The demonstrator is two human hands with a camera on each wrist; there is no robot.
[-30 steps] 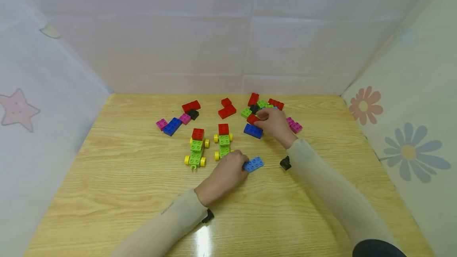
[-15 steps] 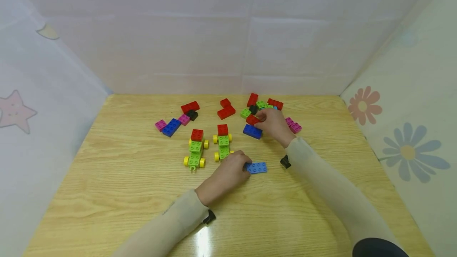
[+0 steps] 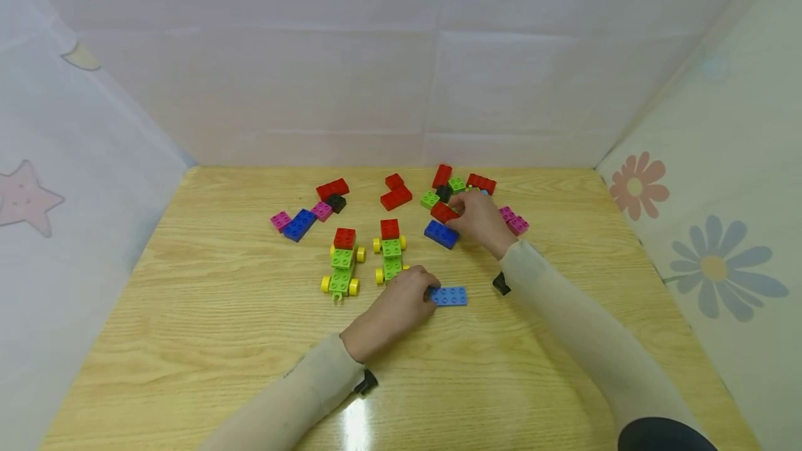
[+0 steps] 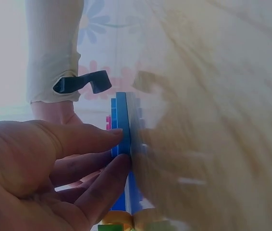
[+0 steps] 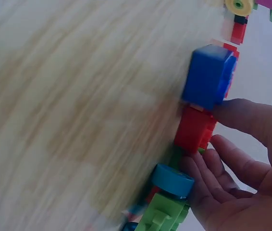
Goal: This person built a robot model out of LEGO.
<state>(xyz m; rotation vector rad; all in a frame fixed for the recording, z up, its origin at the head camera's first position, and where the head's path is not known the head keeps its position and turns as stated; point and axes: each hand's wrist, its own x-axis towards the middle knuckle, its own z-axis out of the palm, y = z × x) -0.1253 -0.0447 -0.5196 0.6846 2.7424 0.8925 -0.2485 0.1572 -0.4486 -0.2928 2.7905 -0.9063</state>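
The surface (image 3: 200, 326) shows pale wood grain, with a bright patch of glare (image 3: 356, 423) low in the head view. Behind it, a creased white cloth (image 3: 301, 103) hangs upright. The left wall (image 3: 81, 152) bears 2 prints: a pink star (image 3: 26, 199) and, higher, a cream crescent (image 3: 83, 57). The right wall (image 3: 733, 159) bears 2 printed flowers: a coral flower (image 3: 635, 187) and, just below, a larger blue-grey flower (image 3: 713, 268), both yellow-centred.
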